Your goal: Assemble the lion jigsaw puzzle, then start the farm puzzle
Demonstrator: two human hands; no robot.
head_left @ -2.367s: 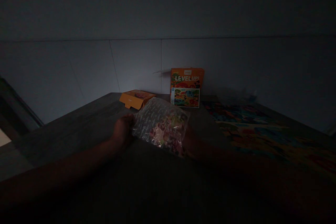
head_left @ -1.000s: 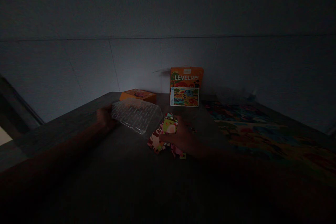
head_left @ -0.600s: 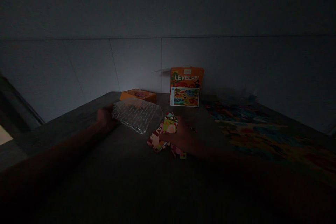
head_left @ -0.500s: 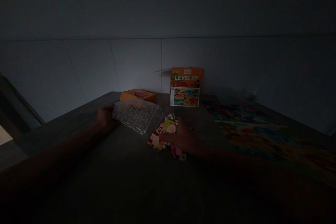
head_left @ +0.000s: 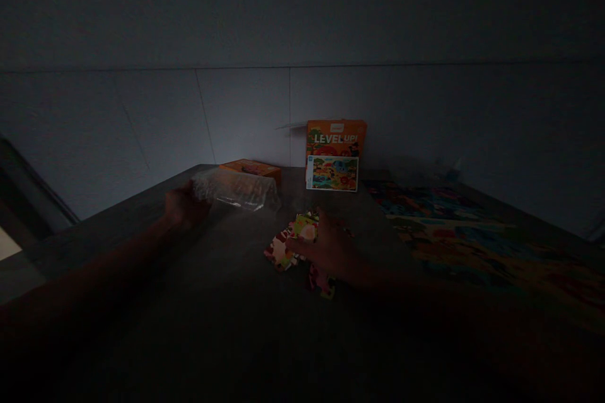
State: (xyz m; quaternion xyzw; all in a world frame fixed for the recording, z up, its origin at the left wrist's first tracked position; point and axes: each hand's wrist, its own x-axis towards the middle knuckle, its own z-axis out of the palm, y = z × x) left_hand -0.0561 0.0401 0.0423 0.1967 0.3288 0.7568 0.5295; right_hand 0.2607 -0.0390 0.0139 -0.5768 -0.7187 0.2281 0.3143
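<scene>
The scene is very dark. My left hand point(head_left: 182, 206) holds an emptied clear plastic bag point(head_left: 236, 190) just above the dark table point(head_left: 212, 327), off to the left near a flat orange box point(head_left: 250, 168). My right hand point(head_left: 331, 250) rests over a small heap of colourful puzzle pieces point(head_left: 293, 240) in the middle of the table, fingers on top of the pieces. One loose piece point(head_left: 325, 286) lies under the wrist.
An orange "LEVEL UP!" puzzle box point(head_left: 334, 154) stands upright against the pale wall at the back. A large colourful assembled puzzle or picture sheet point(head_left: 472, 233) covers the table's right side. The table's left edge runs diagonally toward me.
The bag, full of pieces 2.4 s ago, was emptied onto the table. My left hand has since carried the empty bag left and back; my right hand has settled onto the pile.
</scene>
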